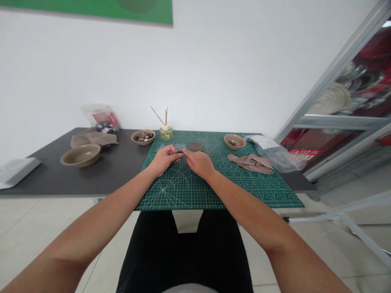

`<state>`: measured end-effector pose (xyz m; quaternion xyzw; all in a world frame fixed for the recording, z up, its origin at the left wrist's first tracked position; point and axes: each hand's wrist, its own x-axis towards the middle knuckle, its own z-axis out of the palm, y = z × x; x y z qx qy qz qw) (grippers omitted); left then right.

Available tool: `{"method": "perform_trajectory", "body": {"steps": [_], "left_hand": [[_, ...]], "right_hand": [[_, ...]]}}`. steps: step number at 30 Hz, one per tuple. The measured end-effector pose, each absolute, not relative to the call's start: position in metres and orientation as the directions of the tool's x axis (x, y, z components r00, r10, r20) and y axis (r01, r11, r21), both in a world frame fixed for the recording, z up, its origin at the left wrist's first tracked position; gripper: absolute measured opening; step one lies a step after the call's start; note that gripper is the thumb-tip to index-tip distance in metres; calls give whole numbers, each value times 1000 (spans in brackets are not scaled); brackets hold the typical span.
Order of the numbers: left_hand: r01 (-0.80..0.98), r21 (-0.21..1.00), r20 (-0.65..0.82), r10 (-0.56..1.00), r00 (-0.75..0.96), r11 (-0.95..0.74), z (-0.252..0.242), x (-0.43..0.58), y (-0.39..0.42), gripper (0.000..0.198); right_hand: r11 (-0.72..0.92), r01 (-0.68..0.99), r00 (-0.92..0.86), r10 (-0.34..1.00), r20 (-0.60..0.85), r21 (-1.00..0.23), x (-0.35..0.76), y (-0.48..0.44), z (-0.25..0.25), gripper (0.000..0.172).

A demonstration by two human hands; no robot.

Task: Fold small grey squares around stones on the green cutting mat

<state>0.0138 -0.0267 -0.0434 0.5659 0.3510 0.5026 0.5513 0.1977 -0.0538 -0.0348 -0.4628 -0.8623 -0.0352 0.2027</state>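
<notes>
My left hand (165,159) and my right hand (200,163) meet above the green cutting mat (214,191). Pinched between their fingertips is a small dark strip-like piece (180,151); its kind is too small and too covered by the fingers to make out. Just behind my right hand lies a flat brown square (196,146) on the mat. A greyish, see-through sheet or bag (180,146) lies behind my left hand, partly hidden by it.
Left are an empty-looking bowl (81,156), a brown cloth (91,138), a clear container (99,116) and a white device (18,171). A bowl of stones (143,137) stands near a reed diffuser (166,132). Right are another bowl (235,142), brown cloth (252,163) and plastic bag (275,152).
</notes>
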Motion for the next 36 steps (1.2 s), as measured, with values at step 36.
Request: {"method": "perform_trajectory", "body": {"steps": [36], "left_hand": [[46, 989, 109, 888, 446, -144, -45, 15, -26, 31]], "right_hand": [[498, 513, -257, 866, 428, -699, 202, -38, -48, 19]]}}
